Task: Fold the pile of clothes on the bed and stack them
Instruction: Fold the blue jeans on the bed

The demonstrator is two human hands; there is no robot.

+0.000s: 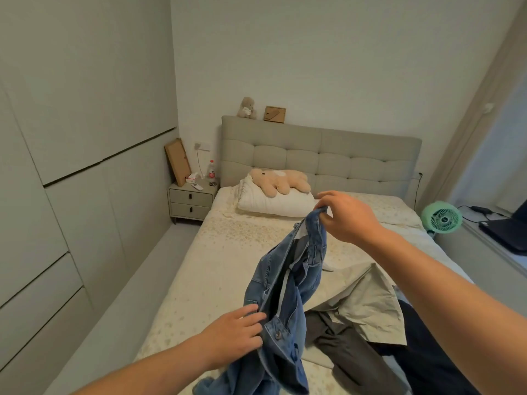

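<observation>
two hands hold one pair of blue jeans (288,283) in the air above the near part of the bed (228,252). the right hand (346,216) is raised toward the head of the bed and pinches one end of the waistband between thumb and fingers, so the denim hangs down from it. the left hand (236,332) is lower, near the foot edge, with its fingers laid against the other part of the waistband beside the metal button; i cannot tell if they already close around the cloth. i think the jeans are held this way to pull the waist straight before folding.

the rest of the pile lies at the near right corner of the bed: a beige garment (368,303) spread on top, a dark grey garment (342,352) under its edge, and a dark navy garment (427,352) at the right edge. no folded stack is visible yet, so the task seems to be at its beginning.

the bed has a pale flowered sheet and much free surface on its left side, good for laying the jeans flat. at the head lie a white pillow (273,201) with a plush toy (281,181) on it, before a padded headboard (319,158). a nightstand (191,201) stands at the left head corner, a green fan (441,216) beside the right edge, and pale wardrobes (71,166) along the left wall.
</observation>
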